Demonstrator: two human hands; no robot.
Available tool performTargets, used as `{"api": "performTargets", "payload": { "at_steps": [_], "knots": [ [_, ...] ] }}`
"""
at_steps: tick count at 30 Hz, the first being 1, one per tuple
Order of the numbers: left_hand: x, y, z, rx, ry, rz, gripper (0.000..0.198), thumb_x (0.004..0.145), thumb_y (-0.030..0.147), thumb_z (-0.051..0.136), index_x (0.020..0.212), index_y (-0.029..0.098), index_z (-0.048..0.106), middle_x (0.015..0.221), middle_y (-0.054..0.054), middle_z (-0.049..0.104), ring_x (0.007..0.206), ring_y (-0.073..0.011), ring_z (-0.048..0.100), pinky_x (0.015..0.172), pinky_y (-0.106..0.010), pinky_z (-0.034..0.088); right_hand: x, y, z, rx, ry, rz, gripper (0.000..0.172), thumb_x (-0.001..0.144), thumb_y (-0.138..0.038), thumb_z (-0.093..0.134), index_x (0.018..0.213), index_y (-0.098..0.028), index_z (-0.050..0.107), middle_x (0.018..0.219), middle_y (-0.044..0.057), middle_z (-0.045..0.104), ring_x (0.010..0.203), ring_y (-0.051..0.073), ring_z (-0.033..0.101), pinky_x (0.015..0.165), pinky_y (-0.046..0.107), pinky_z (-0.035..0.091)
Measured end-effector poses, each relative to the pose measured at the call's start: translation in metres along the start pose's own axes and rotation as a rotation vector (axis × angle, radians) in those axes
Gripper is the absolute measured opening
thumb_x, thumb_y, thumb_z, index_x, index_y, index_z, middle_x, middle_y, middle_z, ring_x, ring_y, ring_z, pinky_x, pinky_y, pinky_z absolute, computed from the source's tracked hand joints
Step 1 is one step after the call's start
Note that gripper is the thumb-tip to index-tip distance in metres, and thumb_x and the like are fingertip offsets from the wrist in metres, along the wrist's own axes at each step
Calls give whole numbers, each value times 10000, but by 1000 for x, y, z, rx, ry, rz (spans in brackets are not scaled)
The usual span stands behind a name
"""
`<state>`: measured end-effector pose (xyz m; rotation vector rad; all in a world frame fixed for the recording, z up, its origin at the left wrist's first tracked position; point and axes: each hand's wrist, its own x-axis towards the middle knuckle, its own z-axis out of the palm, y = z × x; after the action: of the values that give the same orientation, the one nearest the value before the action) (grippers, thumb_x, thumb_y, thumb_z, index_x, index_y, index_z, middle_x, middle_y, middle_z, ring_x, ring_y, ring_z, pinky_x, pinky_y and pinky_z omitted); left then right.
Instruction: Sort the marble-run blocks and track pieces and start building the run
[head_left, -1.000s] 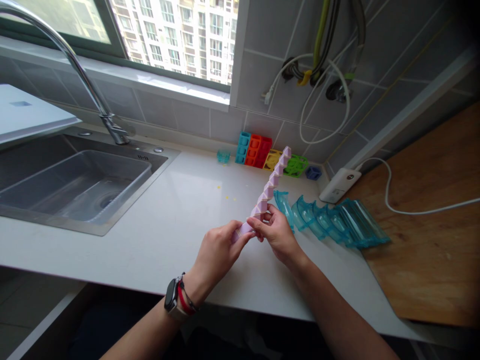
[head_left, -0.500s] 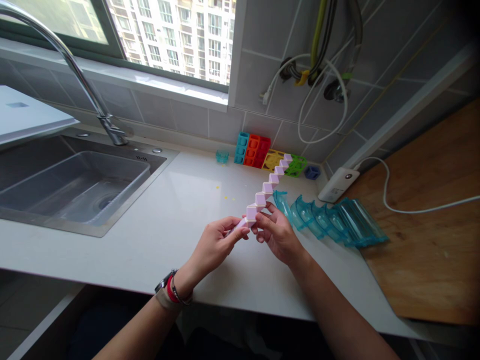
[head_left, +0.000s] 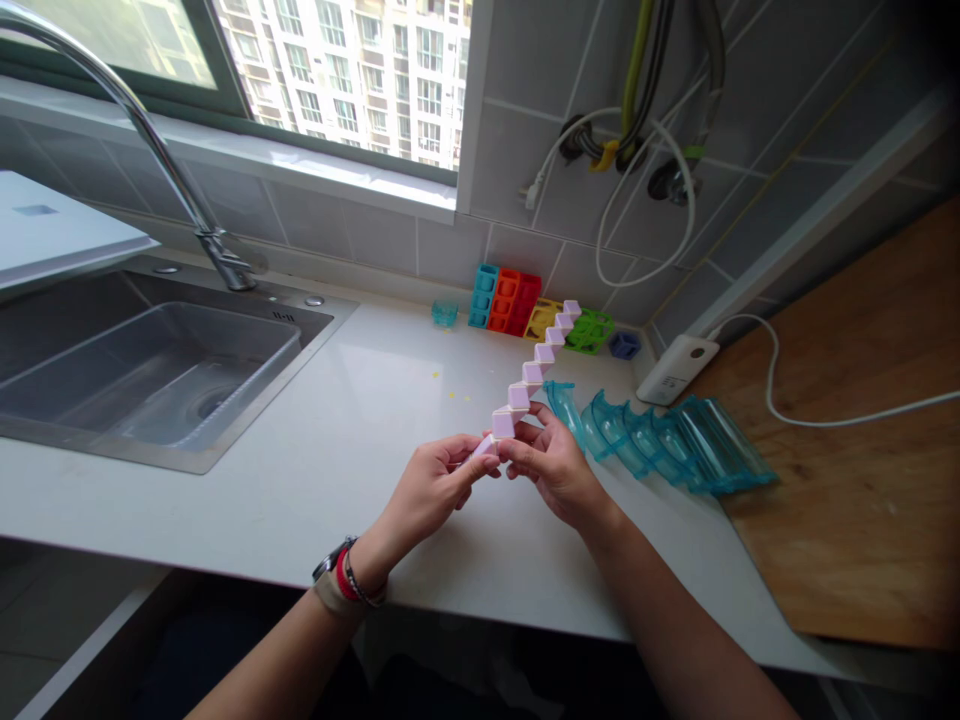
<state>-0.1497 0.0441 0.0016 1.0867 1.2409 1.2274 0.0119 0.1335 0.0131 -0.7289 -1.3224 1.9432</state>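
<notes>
A lilac snake puzzle [head_left: 532,374], folded in a zigzag of wedge segments with pale edges, slants up and away above the counter [head_left: 315,510]. Its near end is pinched between the thumb and fingers of my left hand [head_left: 439,482]. Just right of that, my right hand [head_left: 553,465] grips the lower segments, thumb in front and fingers partly hidden behind. The far end of the puzzle juts free, overlapping the coloured blocks at the wall. Close to my right hand lie translucent teal curved pieces [head_left: 645,440].
Blue, red, yellow and green plastic blocks [head_left: 514,303] line the wall, with a small teal piece [head_left: 445,314] to their left. A sink [head_left: 217,440] with a tap [head_left: 161,150] is at left. A white power bank [head_left: 677,368] with a cable leans near a wooden board [head_left: 847,480].
The snake puzzle has tilted slightly, its far end swinging a little left and up. My right thumb has shifted slightly left and down along the lower segments.
</notes>
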Motion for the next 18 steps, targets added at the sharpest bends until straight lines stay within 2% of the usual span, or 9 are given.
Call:
{"api": "performTargets", "payload": {
  "at_steps": [4,11,18],
  "knots": [
    [-1,3,1,12,-15,-1,409,949,520,624,1069,140,718,915,-73,732,479,-49,423,444,-202,327,0,0,-1,-22,-17,-39,552,736,-310,890,1157,-237,541,919,11,740,720,141,654,566,231,495],
    [-3,6,3,47,5,-5,425,959,543,600,1012,143,735,921,-69,732,467,-39,435,439,-194,337,1,2,-3,-71,-13,-68,557,745,-331,885,1175,-239,543,932,22,750,769,168,691,594,254,531],
    [-3,9,2,-22,15,-117,515,934,615,587,894,122,730,865,-82,719,426,-41,454,402,-192,307,0,1,1,-160,-7,-112,615,720,-335,898,1183,-267,499,972,32,758,825,198,709,653,316,588]
  ]
}}
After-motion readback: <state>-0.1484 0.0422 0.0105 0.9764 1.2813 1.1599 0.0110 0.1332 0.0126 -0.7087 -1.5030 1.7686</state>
